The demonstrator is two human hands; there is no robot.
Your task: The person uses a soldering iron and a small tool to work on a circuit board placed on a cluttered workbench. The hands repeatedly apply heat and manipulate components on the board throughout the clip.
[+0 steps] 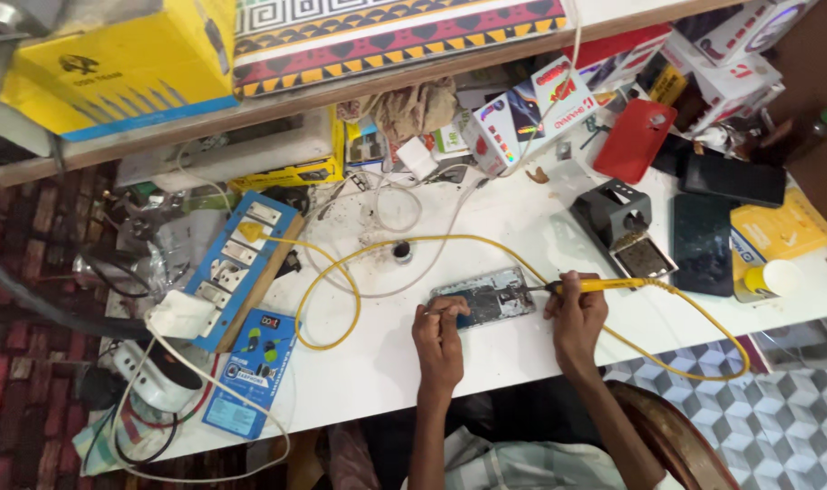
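The opened phone (484, 298), a flat rectangular body with its back off and grey-blue inner parts showing, lies on the white worktop (486, 363) and serves as the landmark. It sits aslant, its long side running from lower left to upper right. Toward the person from it, a bare strip of white top reaches the near edge, and only the two forearms cross that strip. Left of it the top is open as far as a loop of the yellow cable (332, 299). Behind it, a small dark round pot (401, 251) stands among white leads, with loose grit around.

The left hand (439, 334) rests at the phone's left end, its fingers bent together and pressing on the corner. The right hand (577, 316) is at the phone's right end, closed around the yellow-handled soldering iron (587, 286), whose dark tip points left onto the phone's upper right edge.

Right of the phone, just past the iron, stands a dark grey metal iron stand (624, 227) with a mesh tray. Further right lie two dark flat phones (704, 243) and a red phone cover (636, 139), crowding that side. Well left of the phone, a blue and white socket board (241, 263) lies at the worktop's left edge.
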